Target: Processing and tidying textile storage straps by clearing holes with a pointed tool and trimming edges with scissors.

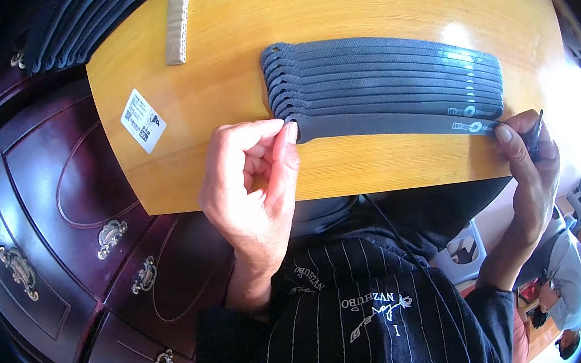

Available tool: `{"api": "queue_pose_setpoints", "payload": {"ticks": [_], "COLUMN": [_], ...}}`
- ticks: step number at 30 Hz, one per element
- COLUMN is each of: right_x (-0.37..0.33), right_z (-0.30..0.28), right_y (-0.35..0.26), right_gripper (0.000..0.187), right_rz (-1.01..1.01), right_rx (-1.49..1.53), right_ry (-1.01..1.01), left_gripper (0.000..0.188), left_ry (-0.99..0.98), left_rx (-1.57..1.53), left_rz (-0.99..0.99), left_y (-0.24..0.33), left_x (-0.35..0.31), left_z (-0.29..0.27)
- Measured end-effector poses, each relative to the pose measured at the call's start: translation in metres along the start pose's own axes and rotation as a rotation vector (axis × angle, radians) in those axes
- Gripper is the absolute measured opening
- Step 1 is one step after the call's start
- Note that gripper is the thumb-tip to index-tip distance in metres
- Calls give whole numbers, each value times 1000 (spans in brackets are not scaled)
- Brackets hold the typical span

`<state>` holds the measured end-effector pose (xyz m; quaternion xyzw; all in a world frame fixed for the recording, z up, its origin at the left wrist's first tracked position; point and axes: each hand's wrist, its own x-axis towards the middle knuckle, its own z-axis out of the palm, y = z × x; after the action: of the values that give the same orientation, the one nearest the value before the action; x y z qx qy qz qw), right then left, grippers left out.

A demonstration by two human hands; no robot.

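One broad, yellow wooden tabletop point(358, 9) fills the upper part of the view, and below its left edge stands a dark red-brown cabinet point(64, 201) with carved drawer fronts and brass handles. On the tabletop lies a fanned row of long, dark grey textured strips point(385, 80), overlapping like shingles, each stepped a little below the one behind it. The nearest strip point(382, 124) sits at the front of the row, closest to the person. The left hand point(253, 185) is curled, its thumb and forefinger pressed on the left end of that nearest strip. The right hand point(530, 160) touches the strip's right end with its forefinger tip while pinching a small, thin dark object point(534, 134) between thumb and fingers; what that object is cannot be told. A pale, ribbed strip of cardboard point(178, 22) lies near the far left of the tabletop, and a small white label point(143, 120) is stuck near the tabletop's left edge.
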<state>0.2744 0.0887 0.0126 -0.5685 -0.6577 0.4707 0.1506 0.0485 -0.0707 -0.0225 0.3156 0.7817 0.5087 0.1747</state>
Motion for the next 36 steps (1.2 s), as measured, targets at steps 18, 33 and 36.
{"api": "queue_pose_setpoints", "payload": {"ticks": [18, 33, 36], "right_x": [1, 4, 5], "right_z": [6, 9, 11], "right_y": [-1, 10, 5], "right_gripper": [17, 14, 16], "right_rz": [-66, -186, -102], "right_rx": [5, -23, -8], "right_ry": [21, 56, 68], "left_gripper": [15, 15, 14], "left_ry": [28, -3, 0], "left_rx": [37, 89, 98], "left_rz": [-48, -28, -51], "left_y": [5, 4, 5], "left_x": [-2, -2, -2], "left_z": [6, 7, 6]}}
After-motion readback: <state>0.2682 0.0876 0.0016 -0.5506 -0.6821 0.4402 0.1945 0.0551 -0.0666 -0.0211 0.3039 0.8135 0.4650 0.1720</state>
